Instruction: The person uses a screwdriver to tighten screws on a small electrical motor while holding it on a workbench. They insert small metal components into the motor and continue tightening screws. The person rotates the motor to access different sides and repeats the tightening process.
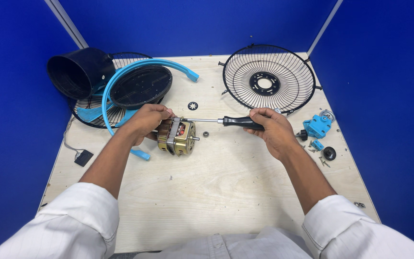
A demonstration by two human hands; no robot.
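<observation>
A small fan motor [177, 136] with a brass-coloured housing and copper windings lies on its side on the wooden table [226, 192], shaft pointing right. My left hand [147, 120] grips its back end and holds it steady. My right hand [270, 128] holds a black-handled screwdriver [231, 121] level, its metal shank reaching left so the tip meets the top of the motor. A small nut [205, 134] lies just right of the shaft.
A wire fan guard [268, 79] lies at the back right. Back left are a second guard, a blue ring [140, 67], a black fan blade piece [141, 86] and a black cover [77, 72]. Blue plastic parts [317, 127], a black knob [329, 153] and loose screws sit at right.
</observation>
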